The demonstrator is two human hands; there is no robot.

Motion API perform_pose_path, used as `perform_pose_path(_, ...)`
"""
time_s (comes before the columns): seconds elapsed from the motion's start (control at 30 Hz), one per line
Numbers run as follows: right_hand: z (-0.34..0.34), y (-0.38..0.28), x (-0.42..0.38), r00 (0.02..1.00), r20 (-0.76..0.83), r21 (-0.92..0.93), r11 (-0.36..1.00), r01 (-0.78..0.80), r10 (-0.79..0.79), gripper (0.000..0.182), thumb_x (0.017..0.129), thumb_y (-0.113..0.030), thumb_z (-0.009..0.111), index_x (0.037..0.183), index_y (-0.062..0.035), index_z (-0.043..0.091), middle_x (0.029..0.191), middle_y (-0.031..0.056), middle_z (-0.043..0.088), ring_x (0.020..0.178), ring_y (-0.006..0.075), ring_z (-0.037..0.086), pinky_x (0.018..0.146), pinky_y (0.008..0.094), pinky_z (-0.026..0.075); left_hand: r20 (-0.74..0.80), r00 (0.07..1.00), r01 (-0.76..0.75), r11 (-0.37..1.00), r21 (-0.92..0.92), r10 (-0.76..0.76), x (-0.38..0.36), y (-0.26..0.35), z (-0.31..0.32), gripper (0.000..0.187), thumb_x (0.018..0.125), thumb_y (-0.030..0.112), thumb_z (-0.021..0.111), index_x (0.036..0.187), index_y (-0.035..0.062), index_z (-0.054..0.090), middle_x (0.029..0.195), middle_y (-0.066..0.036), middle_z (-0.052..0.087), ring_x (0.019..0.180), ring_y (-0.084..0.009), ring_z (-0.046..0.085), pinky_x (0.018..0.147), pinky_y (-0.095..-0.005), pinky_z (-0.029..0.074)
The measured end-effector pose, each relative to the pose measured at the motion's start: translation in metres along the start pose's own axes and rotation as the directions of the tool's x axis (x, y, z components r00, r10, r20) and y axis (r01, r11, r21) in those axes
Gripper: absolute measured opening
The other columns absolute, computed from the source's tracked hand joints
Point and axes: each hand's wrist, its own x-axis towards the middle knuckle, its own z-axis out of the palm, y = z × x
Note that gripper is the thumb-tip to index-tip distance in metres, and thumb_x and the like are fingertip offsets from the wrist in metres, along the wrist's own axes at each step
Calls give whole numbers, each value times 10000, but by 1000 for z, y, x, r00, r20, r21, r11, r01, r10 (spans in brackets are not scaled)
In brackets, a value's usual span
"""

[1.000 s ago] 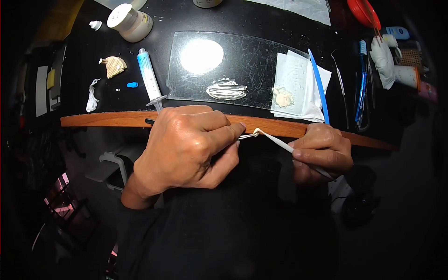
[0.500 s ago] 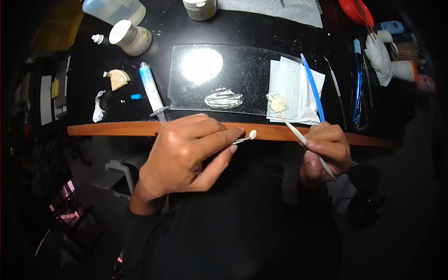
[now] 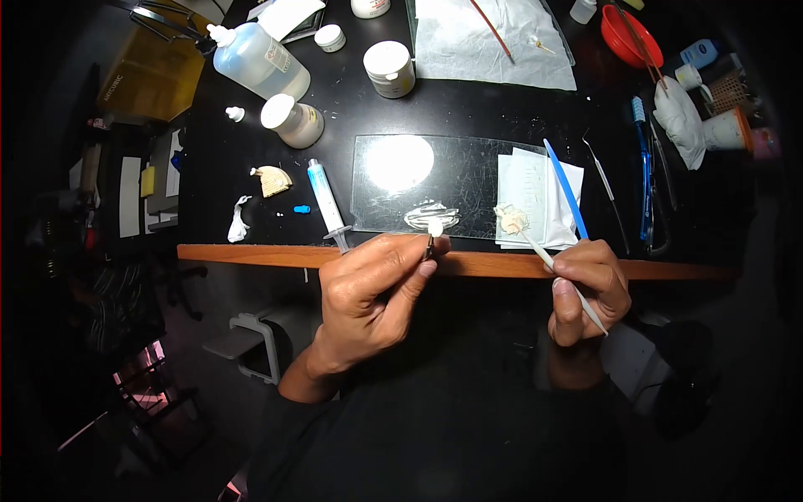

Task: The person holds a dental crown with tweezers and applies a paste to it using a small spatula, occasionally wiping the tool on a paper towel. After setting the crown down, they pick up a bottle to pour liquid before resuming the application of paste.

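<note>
Gripping white spatula, right hand aims tip up-left (into paste); left hand pinches instrument.

The tabletop is black, edged along its near side with a reddish-brown wood strip. On it lies a clear glass slab carrying a silvery-grey smear. Beside that, a white paper pad bears a cream-coloured dab of paste, and a bright blue spatula crosses it. The syringe is white with a pale blue barrel. Near the far right corner sits a red bowl; a white glove lies below it.
</note>
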Motion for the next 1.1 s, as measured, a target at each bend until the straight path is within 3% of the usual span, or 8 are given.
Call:
perform_pose_path(0.23,2,0,1,1000,-17,-2,1000,-6,6,193,774,-21,641,949,0,721,841,131,698,691,161,654,628,270,523,-16,1000,-13,1000,11,13,-6,-3,2,294,925,-134,705,1202,-58,763,1056,-200,776,967,-257,782,863,-344,640)
perform_pose_path(0.63,5,1,1,1000,-15,-32,999,21,-22,181,787,-22,655,953,8,721,838,134,701,676,167,655,622,277,532,-18,999,-27,997,65,29,-5,0,4,308,893,-121,751,1191,-53,783,967,-142,753,862,-186,742,764,-273,588)
perform_pose_path(0.73,6,0,2,1000,-10,-35,999,26,-26,173,794,-23,659,953,10,720,836,136,701,673,167,654,618,277,532,0,1000,-9,999,49,9,-3,3,3,284,907,-107,743,1185,-61,781,959,-148,768,874,-191,754,770,-271,595)
perform_pose_path(0.83,6,-1,3,1000,-7,-32,999,26,-26,167,799,-21,660,953,10,718,835,136,701,671,166,653,614,277,531,20,997,71,989,-128,-69,-5,2,3,228,913,-72,763,1138,-52,793,951,-148,790,818,-207,769,698,-292,588)
perform_pose_path(0.93,6,-2,3,1000,-6,-32,999,19,-20,169,799,-16,660,956,9,718,834,136,700,670,164,651,612,276,530,-14,999,47,999,-5,-47,-3,-2,6,224,937,-73,739,1155,-54,787,952,-160,798,827,-200,776,719,-284,599)
perform_pose_path(1.1,5,-1,2,1000,7,-27,1000,14,-14,178,795,-10,653,961,4,717,840,134,703,671,169,658,608,277,532,0,995,102,993,-65,-102,-7,-2,4,230,950,-71,727,1175,-65,775,966,-174,801,854,-201,788,754,-278,613)
